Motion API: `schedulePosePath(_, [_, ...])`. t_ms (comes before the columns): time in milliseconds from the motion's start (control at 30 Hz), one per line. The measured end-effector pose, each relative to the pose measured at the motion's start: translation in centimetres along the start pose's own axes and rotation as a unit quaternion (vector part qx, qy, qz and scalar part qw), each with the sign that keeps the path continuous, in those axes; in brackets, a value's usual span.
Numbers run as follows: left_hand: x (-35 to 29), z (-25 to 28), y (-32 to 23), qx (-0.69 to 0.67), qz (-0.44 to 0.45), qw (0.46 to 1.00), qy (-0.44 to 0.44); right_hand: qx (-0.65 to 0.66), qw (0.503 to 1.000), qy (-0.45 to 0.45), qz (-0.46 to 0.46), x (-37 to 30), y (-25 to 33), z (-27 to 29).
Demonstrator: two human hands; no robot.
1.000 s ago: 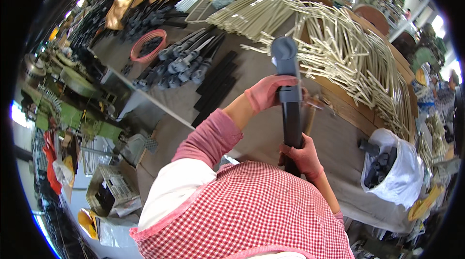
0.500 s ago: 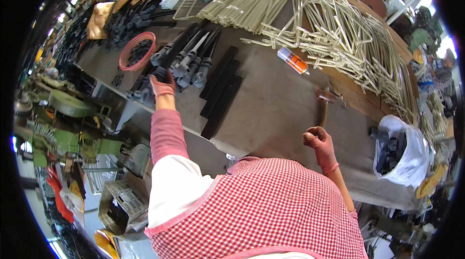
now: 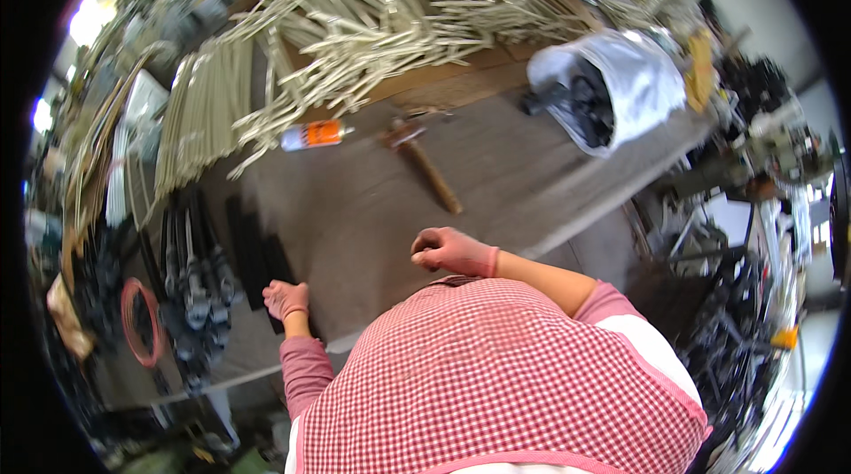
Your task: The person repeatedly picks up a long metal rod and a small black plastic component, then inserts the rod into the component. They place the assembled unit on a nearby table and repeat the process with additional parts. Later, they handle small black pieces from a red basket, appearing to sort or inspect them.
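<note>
At the near end of several black flat bars (image 3: 251, 257) is my left hand (image 3: 286, 298), in a pink glove. Its thumb and fingers are bent around the end of one bar, somewhat blurred. My right hand (image 3: 454, 252), also gloved in pink, hovers at the table's near side, close to my checked apron. Its fingers are curled together, and whatever they may hold is hidden. Beyond it lies a hammer (image 3: 430, 174) with a wooden handle, apart from the hand. An orange and white spray can (image 3: 312, 134) lies on its side farther back.
Pale metal rods (image 3: 208, 110) and bent pale rods (image 3: 390, 48) are heaped along the far side. Dark parts with grey fittings (image 3: 197, 283) lie left, by a red-rimmed basket (image 3: 142, 321). A white sack (image 3: 643, 88) of black parts stands at the far right.
My view has swung to the right. My left hand has left the dark fittings beside the basket and come to the black flat bars. My right hand remains curled, now nearer my apron.
</note>
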State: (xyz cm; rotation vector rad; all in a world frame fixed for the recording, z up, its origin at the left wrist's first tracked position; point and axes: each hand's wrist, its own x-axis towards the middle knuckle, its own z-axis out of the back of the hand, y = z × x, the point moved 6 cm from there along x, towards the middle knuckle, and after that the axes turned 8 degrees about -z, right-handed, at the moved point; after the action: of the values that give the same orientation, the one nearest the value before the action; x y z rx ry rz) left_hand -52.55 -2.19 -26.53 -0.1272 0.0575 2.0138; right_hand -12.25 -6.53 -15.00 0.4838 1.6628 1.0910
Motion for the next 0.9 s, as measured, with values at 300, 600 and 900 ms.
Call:
schedulePosePath(300, [-7.2,7.8,-28.7,-0.692,-0.206,0.597,0.350,-0.010,0.988,-0.107,0.111,-1.6,-2.7,6.8])
schedulePosePath(600, [-15.9,6.6,-70.1,-0.465,-0.498,0.594,0.429,0.458,0.791,-0.338,0.225,-14.8,-6.6,27.3])
schedulePosePath(900, [-12.6,-5.8,-80.4,-0.079,-0.480,0.822,0.295,0.494,0.822,-0.190,0.209,-16.0,-8.6,29.4])
